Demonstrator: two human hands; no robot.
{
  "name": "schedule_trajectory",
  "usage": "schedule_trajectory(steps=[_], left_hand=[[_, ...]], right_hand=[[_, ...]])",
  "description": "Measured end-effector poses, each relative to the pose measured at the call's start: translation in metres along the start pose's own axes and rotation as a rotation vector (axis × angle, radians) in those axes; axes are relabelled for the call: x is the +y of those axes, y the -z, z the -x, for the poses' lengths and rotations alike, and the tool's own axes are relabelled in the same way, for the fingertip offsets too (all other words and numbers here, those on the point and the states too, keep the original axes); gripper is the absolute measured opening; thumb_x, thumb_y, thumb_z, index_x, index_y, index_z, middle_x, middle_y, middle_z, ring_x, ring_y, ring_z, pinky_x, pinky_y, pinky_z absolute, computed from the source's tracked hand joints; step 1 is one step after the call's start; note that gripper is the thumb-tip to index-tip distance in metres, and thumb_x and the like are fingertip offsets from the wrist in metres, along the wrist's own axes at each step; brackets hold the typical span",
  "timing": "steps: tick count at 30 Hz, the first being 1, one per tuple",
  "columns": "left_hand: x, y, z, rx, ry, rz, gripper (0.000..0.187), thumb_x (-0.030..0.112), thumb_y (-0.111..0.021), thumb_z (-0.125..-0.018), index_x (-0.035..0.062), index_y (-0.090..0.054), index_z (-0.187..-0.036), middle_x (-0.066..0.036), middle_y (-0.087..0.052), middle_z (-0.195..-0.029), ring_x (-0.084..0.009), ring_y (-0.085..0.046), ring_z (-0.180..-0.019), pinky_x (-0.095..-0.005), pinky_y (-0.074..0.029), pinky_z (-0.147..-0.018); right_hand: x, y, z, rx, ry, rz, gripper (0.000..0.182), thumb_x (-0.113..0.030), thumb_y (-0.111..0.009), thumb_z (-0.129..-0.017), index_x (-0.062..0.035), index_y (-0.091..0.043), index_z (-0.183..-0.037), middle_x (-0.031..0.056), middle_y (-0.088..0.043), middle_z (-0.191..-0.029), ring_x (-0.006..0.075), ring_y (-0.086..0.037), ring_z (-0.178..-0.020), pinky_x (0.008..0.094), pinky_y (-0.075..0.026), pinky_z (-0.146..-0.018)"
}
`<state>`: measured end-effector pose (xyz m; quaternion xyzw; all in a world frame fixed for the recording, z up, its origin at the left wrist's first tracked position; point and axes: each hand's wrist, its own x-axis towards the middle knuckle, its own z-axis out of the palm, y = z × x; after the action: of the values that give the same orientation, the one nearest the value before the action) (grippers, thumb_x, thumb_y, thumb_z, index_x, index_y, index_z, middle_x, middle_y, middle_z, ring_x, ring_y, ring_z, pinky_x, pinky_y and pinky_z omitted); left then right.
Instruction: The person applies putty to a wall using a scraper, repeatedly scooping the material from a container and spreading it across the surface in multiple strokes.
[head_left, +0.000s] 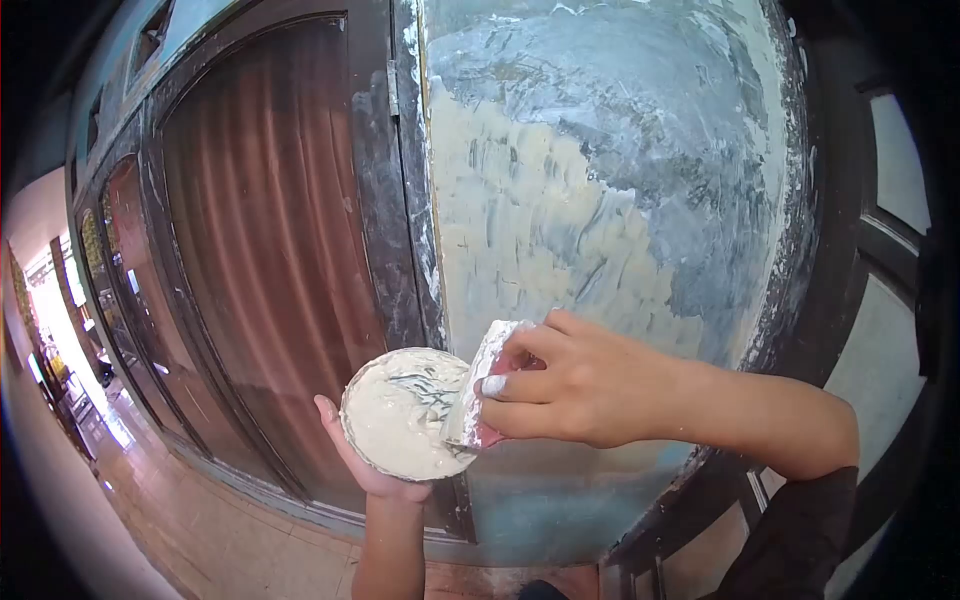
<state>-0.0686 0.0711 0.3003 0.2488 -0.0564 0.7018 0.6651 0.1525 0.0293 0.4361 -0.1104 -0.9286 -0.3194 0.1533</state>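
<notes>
My left hand [376, 478] holds up a round shallow bowl [350, 437] from below, its thumb showing at the left side. Thick cream-coloured paste [392, 432] fills the bowl, with dark streaks near its right side. My right hand [560, 385] is closed on a putty scraper [485, 385] with a pinkish-red part under the fingers and white paste along its edge. The scraper's lower end meets the paste at the bowl's right side. White paste coats one fingertip of my right hand. Behind both hands stands a wall panel [540, 230] partly spread with cream paste over grey-blue.
A dark-framed window [270, 230] with a reddish-brown curtain behind it is on the left. Dark wooden framing [850, 250] with pale panels stands on the right. A tiled floor [250, 535] runs below, toward a bright opening at far left.
</notes>
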Motion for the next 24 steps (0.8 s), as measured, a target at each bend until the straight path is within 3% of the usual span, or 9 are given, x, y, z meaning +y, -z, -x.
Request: schedule_trajectory(steps=[16, 18, 22, 24], left_hand=[[-0.012, 0.004, -0.005, -0.004, 0.031, -0.034, 0.087, 0.075, -0.026, -0.098, 0.0029, -0.055, -0.138, -0.017, -0.06, -0.136, -0.0345, -0.06, -0.12, -0.0483, -0.049, -0.104], [-0.012, 0.005, -0.006, 0.005, 0.02, -0.041, 0.086, 0.074, -0.033, -0.097, 0.0018, -0.055, -0.138, -0.018, -0.06, -0.138, -0.0363, -0.061, -0.119, -0.0483, -0.05, -0.103], [-0.013, 0.01, -0.006, -0.022, 0.043, -0.038, 0.087, 0.075, -0.033, -0.097, 0.0015, -0.055, -0.138, -0.018, -0.06, -0.137, -0.0365, -0.061, -0.119, -0.0487, -0.05, -0.103], [-0.015, 0.01, -0.007, 0.003, 0.06, -0.074, 0.088, 0.075, -0.027, -0.097, 0.0022, -0.055, -0.137, -0.016, -0.061, -0.134, -0.034, -0.06, -0.119, -0.0474, -0.049, -0.103]], right_hand=[[-0.003, -0.006, 0.006, 0.069, -0.058, 0.046, 0.018, -0.02, -0.063, -0.087, -0.0168, -0.066, -0.104, -0.0028, -0.065, -0.09, 0.0218, -0.058, -0.098, 0.0359, -0.044, -0.071], [-0.002, -0.005, 0.009, 0.057, -0.043, 0.018, 0.018, -0.021, -0.063, -0.087, -0.0167, -0.066, -0.104, -0.0026, -0.065, -0.09, 0.0217, -0.058, -0.097, 0.0358, -0.044, -0.071], [-0.006, -0.013, 0.012, 0.06, -0.018, -0.005, 0.017, -0.023, -0.064, -0.085, -0.0156, -0.066, -0.1, -0.0019, -0.065, -0.088, 0.0214, -0.059, -0.096, 0.0356, -0.044, -0.072], [-0.009, -0.015, 0.012, 0.062, -0.019, -0.012, 0.016, -0.023, -0.064, -0.085, -0.0152, -0.066, -0.099, -0.0016, -0.065, -0.087, 0.0213, -0.059, -0.096, 0.0357, -0.044, -0.072]])
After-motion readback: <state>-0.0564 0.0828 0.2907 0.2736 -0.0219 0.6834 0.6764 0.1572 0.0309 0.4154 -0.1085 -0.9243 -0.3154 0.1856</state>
